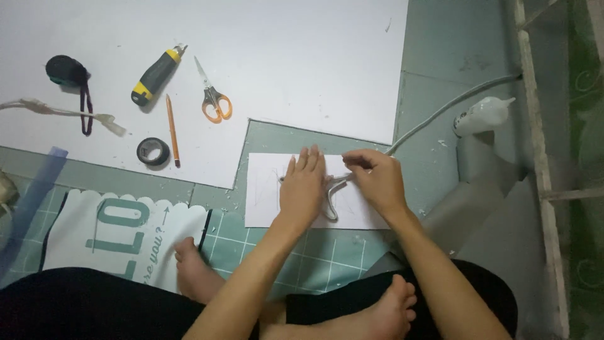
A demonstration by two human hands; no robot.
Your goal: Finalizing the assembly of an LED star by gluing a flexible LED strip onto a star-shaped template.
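My left hand (303, 186) flat on small white paper sheet (264, 192) | my right hand (377, 179) pinching grey bent wire (331, 200) | press firmly, follow pencil lines

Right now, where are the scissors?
In the head view, the orange-handled scissors lie on the big white sheet, upper left of both hands, between the pencil and the sheet's notched edge, just right of the yellow-and-black screwdriver.
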